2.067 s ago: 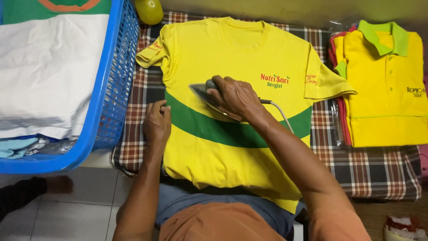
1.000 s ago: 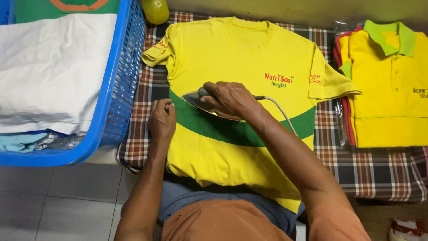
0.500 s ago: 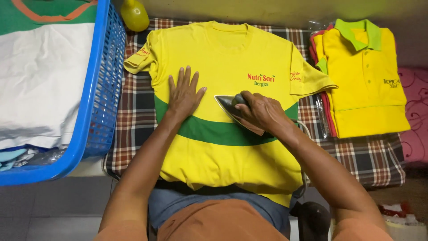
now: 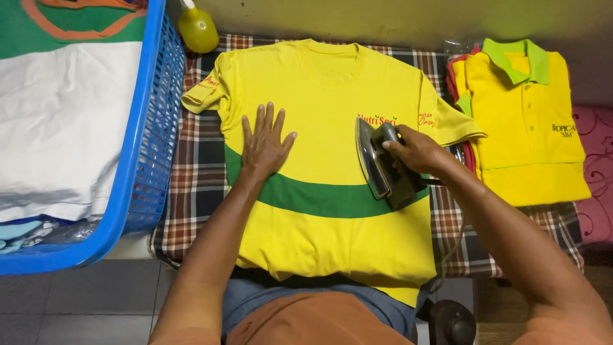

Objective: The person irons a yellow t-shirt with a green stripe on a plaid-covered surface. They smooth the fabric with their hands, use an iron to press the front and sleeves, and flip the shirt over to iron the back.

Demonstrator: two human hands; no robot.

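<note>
A yellow T-shirt with a green band across it lies flat on a plaid cloth. My left hand rests palm down with fingers spread on the shirt's left chest, just above the green band. My right hand grips the handle of an electric iron. The iron is tipped up on its side at the shirt's right, its shiny soleplate facing left toward my other hand. Its cord runs down past my right forearm.
A blue plastic basket with folded white and green laundry stands at the left. A yellow spray bottle sits at the back. Folded yellow polo shirts are stacked at the right, beside a pink patterned cloth. Grey floor tiles lie below.
My left hand moved from the shirt's left edge onto its chest and spread flat. My right hand slid the iron rightward across the shirt and tilted it up on its side.
</note>
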